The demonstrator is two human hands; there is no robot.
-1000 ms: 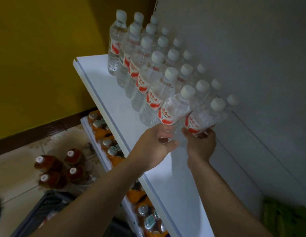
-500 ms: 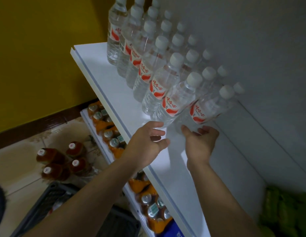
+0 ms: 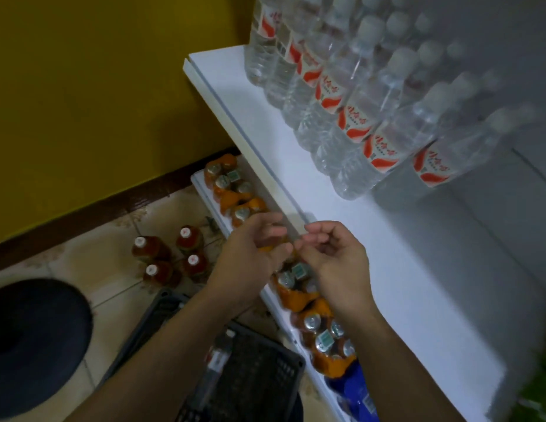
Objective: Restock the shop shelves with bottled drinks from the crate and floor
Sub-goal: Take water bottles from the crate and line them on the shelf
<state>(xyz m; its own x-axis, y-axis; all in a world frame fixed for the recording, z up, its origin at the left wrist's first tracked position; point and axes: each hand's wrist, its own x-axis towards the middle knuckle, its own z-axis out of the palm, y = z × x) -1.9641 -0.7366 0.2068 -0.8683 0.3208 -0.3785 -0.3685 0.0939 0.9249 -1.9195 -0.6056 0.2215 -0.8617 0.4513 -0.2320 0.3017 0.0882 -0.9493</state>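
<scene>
Several clear water bottles point(image 3: 357, 117) with red-and-white labels stand in rows along the back of the white upper shelf point(image 3: 387, 269). My left hand point(image 3: 250, 254) and my right hand point(image 3: 332, 257) hover close together over the shelf's front edge, fingers loosely curled, holding nothing. Both are well below and in front of the bottles. Under my forearms sits a dark plastic crate point(image 3: 256, 370) with one bottle point(image 3: 215, 363) lying in it. Several brown drink bottles point(image 3: 171, 257) with white caps stand on the tiled floor.
A lower shelf point(image 3: 204, 193) carries orange-labelled bottles point(image 3: 235, 196) and a blue pack point(image 3: 354, 394). A yellow wall point(image 3: 98, 86) with a dark skirting board lies to the left. A dark round shape point(image 3: 34, 339) fills the lower left. Green packaging point(image 3: 540, 388) shows at the right edge.
Both hands have let go of the last water bottles and drawn back from the row to the shelf's front edge. My view has tilted down toward the crate and floor.
</scene>
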